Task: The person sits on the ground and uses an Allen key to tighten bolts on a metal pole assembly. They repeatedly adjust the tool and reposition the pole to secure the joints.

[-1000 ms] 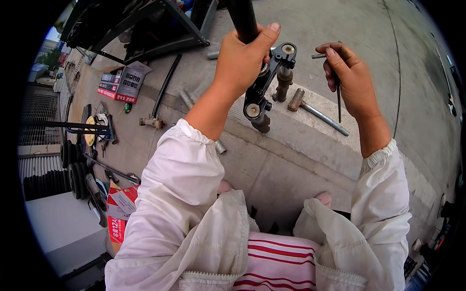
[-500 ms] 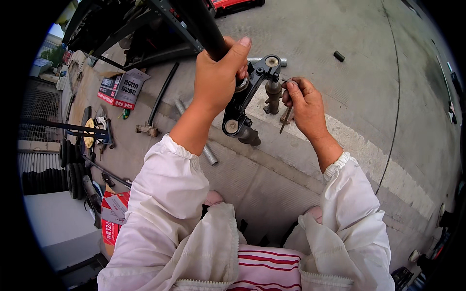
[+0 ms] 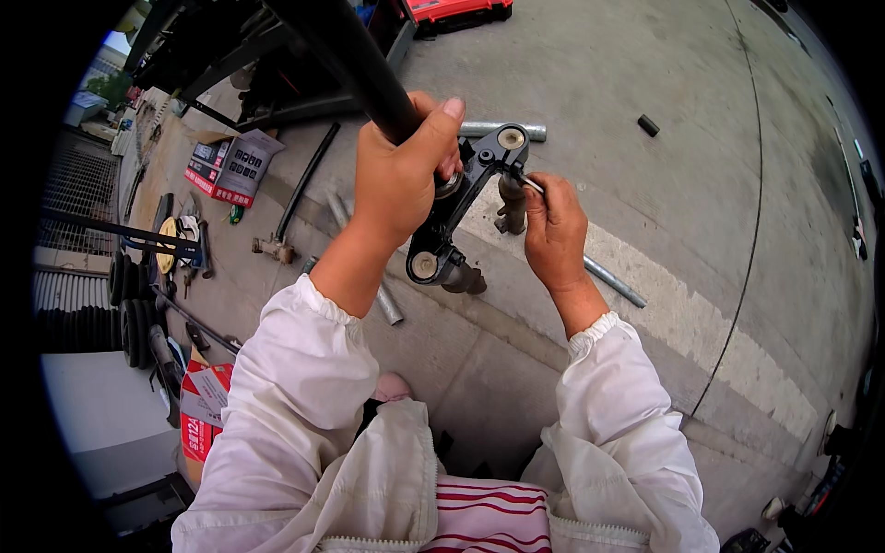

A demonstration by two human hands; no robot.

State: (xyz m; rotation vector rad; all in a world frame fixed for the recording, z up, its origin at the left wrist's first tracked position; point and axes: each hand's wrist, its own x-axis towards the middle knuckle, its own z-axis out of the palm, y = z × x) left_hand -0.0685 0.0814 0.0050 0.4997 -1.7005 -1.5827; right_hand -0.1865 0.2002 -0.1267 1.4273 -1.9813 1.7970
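Observation:
My left hand (image 3: 401,170) wraps round a thick black tube (image 3: 355,60) just above the joint where it meets a black two-armed fork clamp (image 3: 466,198). Each end of the clamp has a round capped hole, and a dirty grey-brown fork leg (image 3: 513,198) hangs below each. Between the thumb and fingers of my right hand (image 3: 558,226) is a thin metal hex key (image 3: 534,184). Its tip reaches the side of the clamp by the far leg; whether it sits in a bolt I cannot tell. My palm hides the rest of the key.
Grey metal pipes (image 3: 616,282) lie on the concrete around the fork. Left of it are a black tube with a metal joint (image 3: 275,249), a printed carton (image 3: 235,166) and assorted tools (image 3: 180,240). A dark metal frame stands far left, near a red case (image 3: 459,11).
My right hand has moved left and slightly down, bringing the hex key against the clamp. The key's long arm no longer shows. My left hand and the fork have shifted slightly left and down.

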